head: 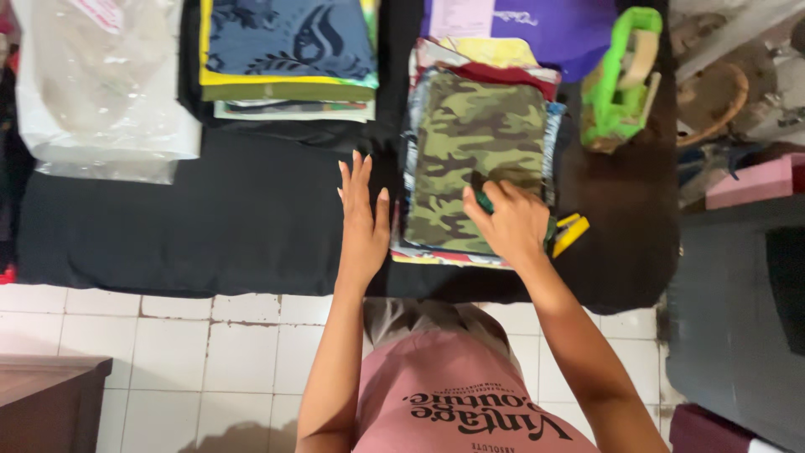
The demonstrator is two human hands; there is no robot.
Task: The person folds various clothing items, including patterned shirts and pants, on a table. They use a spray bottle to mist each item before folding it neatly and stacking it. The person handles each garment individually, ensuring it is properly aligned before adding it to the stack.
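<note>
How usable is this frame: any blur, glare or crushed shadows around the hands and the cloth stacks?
Head view: light is soft and even, with no hard shadows. The right hand on the camouflage cloth is slightly soft, as is the flat left hand. The black mat is crushed to near featureless dark. The plastic bag shows mild sheen at top left. Edges look a little smeared.

we see our left hand (362,220) lying flat, fingers spread, on the black cloth mat (210,226), just beside a stack of folded fabrics topped by a camouflage piece (470,143). our right hand (509,222) rests on that stack's near edge, curled around a small dark green object (484,201). a green tape dispenser (620,80) sits near the mat's far right corner.
</note>
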